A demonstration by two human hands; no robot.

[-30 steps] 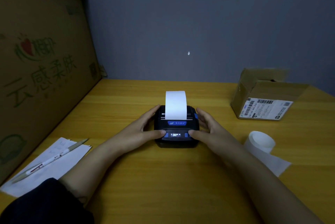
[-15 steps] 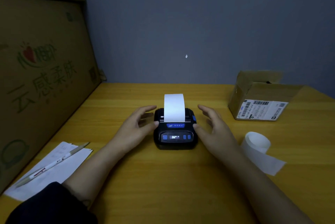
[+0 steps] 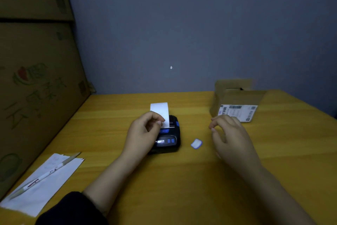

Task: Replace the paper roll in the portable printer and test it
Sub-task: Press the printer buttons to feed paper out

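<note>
A small black portable printer [image 3: 170, 138] with blue buttons and a lit display sits mid-table. Its lid is down, and a white paper strip [image 3: 159, 109] stands up out of its slot. My left hand [image 3: 144, 131] covers the printer's left side, and its thumb and fingers pinch the lower part of that strip. My right hand [image 3: 229, 133] hovers to the right of the printer, off it, with loosely bent fingers and nothing in it. A small white scrap [image 3: 196, 143] lies on the table between printer and right hand. I cannot tell what it is.
An open cardboard box [image 3: 237, 97] with a shipping label stands at the back right. Large printed cartons [image 3: 36, 79] wall off the left side. A white sheet [image 3: 42, 192] with a pen [image 3: 45, 175] on it lies at the front left of the yellow wooden table [image 3: 182, 179].
Both hands have left the printer's sides. The left hand rose and took hold of the paper strip; the right hand drew off to the right. The loose paper roll is no longer in sight.
</note>
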